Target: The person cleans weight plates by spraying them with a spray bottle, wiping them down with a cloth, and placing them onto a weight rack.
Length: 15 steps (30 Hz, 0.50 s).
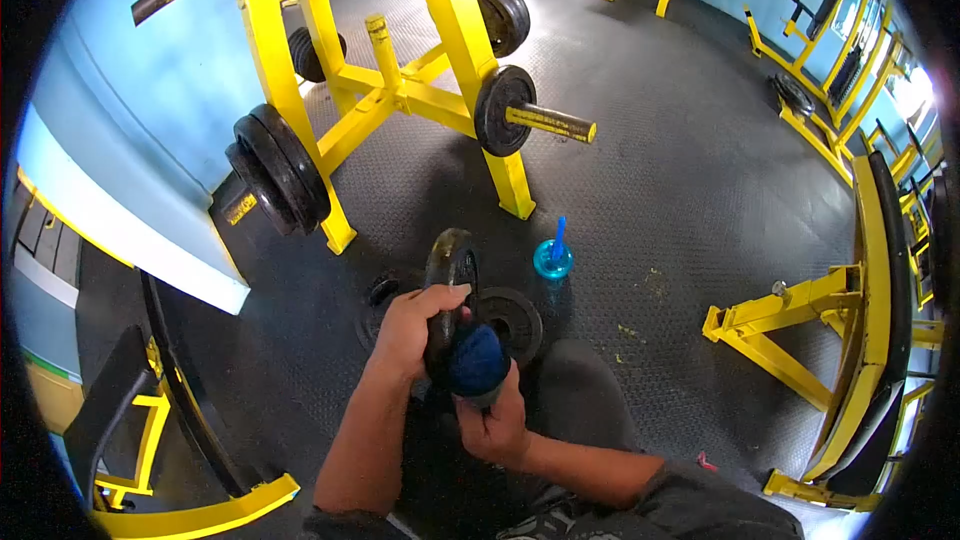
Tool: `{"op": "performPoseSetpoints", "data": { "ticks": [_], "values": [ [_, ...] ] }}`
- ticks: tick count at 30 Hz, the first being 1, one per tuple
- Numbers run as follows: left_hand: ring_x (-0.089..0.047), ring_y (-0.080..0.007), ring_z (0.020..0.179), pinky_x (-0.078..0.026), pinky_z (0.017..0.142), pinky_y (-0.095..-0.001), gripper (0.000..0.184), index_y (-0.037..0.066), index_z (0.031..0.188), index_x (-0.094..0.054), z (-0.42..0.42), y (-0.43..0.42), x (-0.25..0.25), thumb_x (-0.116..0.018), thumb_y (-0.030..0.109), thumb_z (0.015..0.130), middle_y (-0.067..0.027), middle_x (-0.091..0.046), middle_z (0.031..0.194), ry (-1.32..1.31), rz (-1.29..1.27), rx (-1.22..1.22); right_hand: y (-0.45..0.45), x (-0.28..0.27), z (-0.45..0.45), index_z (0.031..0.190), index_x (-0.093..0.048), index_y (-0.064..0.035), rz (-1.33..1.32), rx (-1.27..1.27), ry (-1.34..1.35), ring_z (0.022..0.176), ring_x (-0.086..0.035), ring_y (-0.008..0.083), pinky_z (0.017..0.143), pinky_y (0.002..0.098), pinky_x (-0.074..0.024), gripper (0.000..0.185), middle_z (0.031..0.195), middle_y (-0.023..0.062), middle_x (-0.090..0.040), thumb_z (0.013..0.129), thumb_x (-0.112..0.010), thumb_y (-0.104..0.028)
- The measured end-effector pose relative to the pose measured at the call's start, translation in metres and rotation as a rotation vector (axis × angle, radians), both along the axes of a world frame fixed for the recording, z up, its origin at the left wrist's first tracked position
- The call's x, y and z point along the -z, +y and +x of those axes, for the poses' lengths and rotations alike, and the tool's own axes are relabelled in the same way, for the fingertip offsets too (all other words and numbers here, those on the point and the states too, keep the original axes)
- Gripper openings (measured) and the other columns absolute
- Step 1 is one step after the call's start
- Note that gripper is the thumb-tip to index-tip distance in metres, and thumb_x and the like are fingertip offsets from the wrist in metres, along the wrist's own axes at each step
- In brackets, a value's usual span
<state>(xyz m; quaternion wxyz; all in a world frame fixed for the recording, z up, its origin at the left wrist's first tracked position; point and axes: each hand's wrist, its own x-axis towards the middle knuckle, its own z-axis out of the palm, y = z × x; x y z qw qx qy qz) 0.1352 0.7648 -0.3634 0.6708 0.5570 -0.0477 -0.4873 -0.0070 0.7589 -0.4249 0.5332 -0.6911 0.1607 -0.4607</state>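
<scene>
My left hand (412,330) grips a black weight plate (441,265) and holds it on edge, thumb over the rim. Beside the plate's lower part, my right hand (495,423) is closed on a dark blue rounded bundle (477,360) that looks like cloth; its exact kind is unclear. The bundle is against or very near the plate's face. Behind my hands, another weight plate (523,322) lies flat on the floor. A further dark plate (377,312) lies to its left, partly hidden by my left hand.
A translucent blue container (553,260) with an upright blue stick-like part stands on the black floor. Ahead is a yellow plate rack (450,35) with weight plates (283,168) on its pegs. A yellow-framed bench (800,325) stands right, other yellow equipment (200,513) lower left.
</scene>
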Motion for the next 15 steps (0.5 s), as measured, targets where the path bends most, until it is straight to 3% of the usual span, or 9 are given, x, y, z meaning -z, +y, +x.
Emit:
{"op": "performPoseSetpoints", "data": {
  "ticks": [3, 5, 7, 9, 11, 13, 15],
  "values": [
    [-0.060, -0.0156, 0.071, -0.048, 0.069, -0.0278, 0.025, 0.001, 0.091, -0.064, -0.005, 0.002, -0.003, -0.064, 0.024, 0.081, -0.0069, -0.063, 0.082, -0.040, 0.053, 0.084, -0.018, 0.001, 0.018, 0.112, -0.052, 0.0031, 0.034, 0.080, -0.076, 0.096, -0.053, 0.0391, 0.087, 0.0426, -0.0393, 0.027, 0.107, 0.0227, -0.055, 0.086, -0.052, -0.006],
    [-0.060, -0.0155, 0.079, -0.047, 0.074, -0.0265, 0.031, 0.002, 0.097, -0.063, -0.010, -0.001, 0.000, -0.061, 0.031, 0.084, -0.0063, -0.064, 0.088, 0.103, -0.177, -0.062, -0.049, -0.004, 0.041, 0.112, -0.052, 0.0035, 0.088, 0.087, -0.026, 0.095, -0.053, 0.0383, 0.086, 0.0425, -0.0396, 0.027, 0.106, 0.0225, -0.055, 0.086, -0.052, -0.005],
    [-0.059, -0.0156, 0.082, -0.047, 0.076, -0.0265, 0.037, 0.003, 0.100, -0.062, -0.017, -0.005, -0.008, -0.058, 0.037, 0.086, -0.0060, -0.063, 0.092, 0.117, -0.219, -0.087, -0.057, -0.007, 0.044, 0.112, -0.052, 0.0040, 0.140, 0.095, 0.017, 0.094, -0.054, 0.0375, 0.085, 0.0424, -0.0400, 0.027, 0.106, 0.0223, -0.056, 0.087, -0.053, -0.005],
    [-0.058, -0.0158, 0.086, -0.046, 0.079, -0.0265, 0.043, 0.004, 0.103, -0.060, -0.015, -0.006, -0.014, -0.055, 0.043, 0.087, -0.0058, -0.062, 0.095, 0.130, -0.272, -0.106, -0.052, -0.015, 0.039, 0.112, -0.053, 0.0022, -0.102, 0.128, -0.052, 0.092, -0.053, 0.0379, 0.084, 0.0444, -0.0396, 0.026, 0.105, 0.0211, -0.056, 0.087, -0.053, -0.005],
    [-0.058, -0.0175, 0.090, -0.046, 0.084, -0.0305, 0.052, 0.003, 0.107, -0.058, -0.009, -0.002, -0.011, -0.046, 0.051, 0.090, -0.0075, -0.062, 0.099, 0.156, -0.156, 0.027, -0.040, -0.024, 0.027, 0.111, -0.056, -0.0015, -0.175, 0.123, -0.107, 0.096, -0.054, 0.0377, 0.087, 0.0463, -0.0391, 0.029, 0.108, 0.0197, -0.057, 0.083, -0.056, -0.008],
    [-0.058, -0.0182, 0.091, -0.045, 0.086, -0.0317, 0.056, 0.003, 0.108, -0.057, -0.003, -0.001, 0.002, -0.044, 0.054, 0.089, -0.0085, -0.061, 0.100, 0.245, -0.140, 0.011, -0.045, -0.028, 0.017, 0.107, -0.061, -0.0035, -0.647, 0.072, -0.029, 0.103, -0.053, 0.0369, 0.091, 0.0476, -0.0383, 0.032, 0.113, 0.0187, -0.057, 0.077, -0.058, -0.012],
    [-0.058, -0.0189, 0.092, -0.045, 0.088, -0.0329, 0.060, 0.003, 0.109, -0.057, -0.006, -0.003, 0.006, -0.042, 0.058, 0.089, -0.0094, -0.060, 0.101, 0.331, -0.103, 0.016, -0.069, -0.035, 0.027, 0.102, -0.064, -0.0040, -0.704, 0.058, 0.045, 0.110, -0.051, 0.0350, 0.094, 0.0484, -0.0378, 0.034, 0.118, 0.0192, -0.055, 0.071, -0.060, -0.015]
  ]
}}
